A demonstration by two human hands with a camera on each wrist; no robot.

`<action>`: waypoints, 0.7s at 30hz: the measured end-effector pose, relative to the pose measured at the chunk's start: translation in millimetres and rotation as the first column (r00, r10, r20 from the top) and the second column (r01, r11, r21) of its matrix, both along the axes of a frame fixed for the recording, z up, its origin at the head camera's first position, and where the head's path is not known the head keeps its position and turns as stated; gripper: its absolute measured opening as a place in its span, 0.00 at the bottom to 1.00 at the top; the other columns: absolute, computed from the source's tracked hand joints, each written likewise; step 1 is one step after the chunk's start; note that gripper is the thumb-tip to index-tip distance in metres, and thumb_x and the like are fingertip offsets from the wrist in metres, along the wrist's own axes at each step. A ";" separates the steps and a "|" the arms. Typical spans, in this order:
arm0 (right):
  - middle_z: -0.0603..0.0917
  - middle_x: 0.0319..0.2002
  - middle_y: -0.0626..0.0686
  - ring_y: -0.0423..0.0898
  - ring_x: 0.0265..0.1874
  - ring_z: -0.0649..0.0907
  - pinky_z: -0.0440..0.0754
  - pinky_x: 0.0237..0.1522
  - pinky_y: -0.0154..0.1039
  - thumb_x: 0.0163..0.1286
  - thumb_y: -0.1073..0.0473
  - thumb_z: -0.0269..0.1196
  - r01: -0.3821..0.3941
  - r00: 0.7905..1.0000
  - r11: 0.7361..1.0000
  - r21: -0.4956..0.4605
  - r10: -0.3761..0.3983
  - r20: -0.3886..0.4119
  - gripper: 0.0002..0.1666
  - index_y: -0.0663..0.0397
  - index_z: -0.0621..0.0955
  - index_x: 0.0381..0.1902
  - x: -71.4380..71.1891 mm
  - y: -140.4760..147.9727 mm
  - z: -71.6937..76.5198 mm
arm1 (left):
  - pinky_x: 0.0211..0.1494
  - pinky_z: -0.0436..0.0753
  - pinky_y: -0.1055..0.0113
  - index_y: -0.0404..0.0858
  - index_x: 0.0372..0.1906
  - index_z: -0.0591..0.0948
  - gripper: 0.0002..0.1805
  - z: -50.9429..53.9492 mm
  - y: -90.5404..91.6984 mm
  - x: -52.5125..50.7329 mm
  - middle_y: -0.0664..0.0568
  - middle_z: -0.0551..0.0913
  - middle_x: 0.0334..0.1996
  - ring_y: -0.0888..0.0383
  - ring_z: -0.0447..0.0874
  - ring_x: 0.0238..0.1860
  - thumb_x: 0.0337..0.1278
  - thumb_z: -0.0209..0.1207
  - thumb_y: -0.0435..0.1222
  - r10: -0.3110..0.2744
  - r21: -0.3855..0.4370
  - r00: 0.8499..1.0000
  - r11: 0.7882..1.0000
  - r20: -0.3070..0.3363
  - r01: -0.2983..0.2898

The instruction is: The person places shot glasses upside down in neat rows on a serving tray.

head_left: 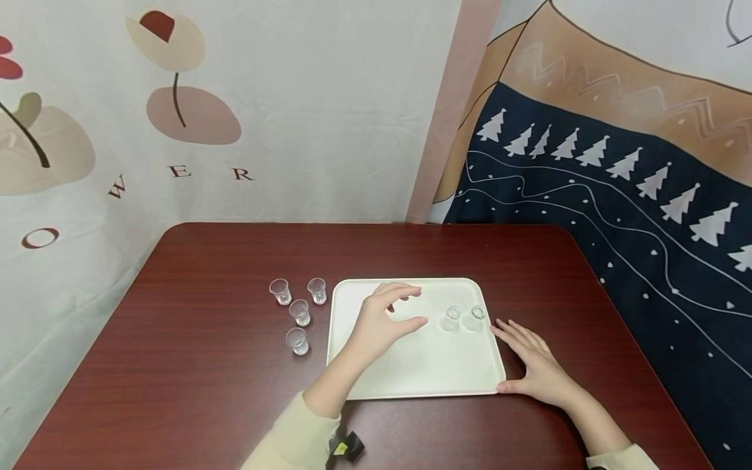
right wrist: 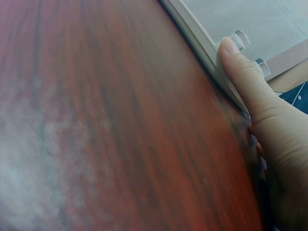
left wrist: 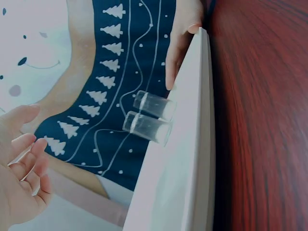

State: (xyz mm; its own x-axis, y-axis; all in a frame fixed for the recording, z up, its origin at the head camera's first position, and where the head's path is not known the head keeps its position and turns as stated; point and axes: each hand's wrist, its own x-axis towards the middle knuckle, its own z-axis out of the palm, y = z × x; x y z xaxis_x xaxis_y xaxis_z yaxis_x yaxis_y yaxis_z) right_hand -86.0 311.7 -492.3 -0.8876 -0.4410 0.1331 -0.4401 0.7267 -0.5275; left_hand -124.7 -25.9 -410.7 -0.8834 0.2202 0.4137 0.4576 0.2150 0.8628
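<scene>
A white rectangular tray [head_left: 423, 369] lies on the table, with two small clear glasses [head_left: 451, 318] side by side near its right end, wider rims down. My left hand [head_left: 378, 321] hovers over the left half of the tray, thumb and fingers spread apart around nothing. In the left wrist view those fingers [left wrist: 30, 166] are loosely bent, away from the glasses [left wrist: 147, 127]. At the tray's right side, my right hand [head_left: 537, 365] touches the edge with extended fingers. Its thumb [right wrist: 245, 77] rests against the rim in the right wrist view; the other fingers are mostly hidden there.
Left of the tray, several more small clear glasses [head_left: 300, 313] stand upright in a loose group on the dark red wooden table [head_left: 194, 365]. Behind the table hangs a pale printed cloth [head_left: 329, 130], with a navy tree-patterned cloth [head_left: 564, 189] to the right.
</scene>
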 end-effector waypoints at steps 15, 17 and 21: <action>0.60 0.71 0.56 0.60 0.69 0.54 0.47 0.60 0.66 0.38 0.36 0.76 0.001 1.000 1.000 0.001 -0.001 0.009 0.63 0.43 0.63 0.72 -0.5 -0.1 -0.1 | 0.37 0.72 0.67 0.38 0.46 0.85 0.25 11.4 -74.4 32.2 0.52 0.84 0.41 0.57 0.75 0.40 0.34 0.75 0.25 0.123 0.027 0.988 0.992 -0.095 -0.121; 0.60 0.71 0.56 0.60 0.69 0.54 0.47 0.60 0.66 0.38 0.36 0.76 -0.004 1.000 1.000 -0.001 0.004 0.006 0.63 0.44 0.63 0.72 -0.6 -0.2 -0.1 | 0.37 0.70 0.70 0.36 0.45 0.85 0.25 16.6 -83.2 38.1 0.49 0.84 0.40 0.58 0.74 0.38 0.32 0.74 0.23 0.153 0.021 0.985 0.988 -0.078 -0.152; 0.60 0.71 0.56 0.61 0.69 0.54 0.47 0.60 0.66 0.38 0.36 0.76 -0.003 1.000 1.000 -0.002 0.003 0.002 0.63 0.45 0.63 0.72 -0.7 -0.4 -0.3 | 0.36 0.69 0.74 0.29 0.43 0.84 0.23 27.2 -100.0 48.8 0.42 0.83 0.39 0.59 0.70 0.34 0.31 0.73 0.19 0.197 -0.003 0.979 0.980 -0.054 -0.197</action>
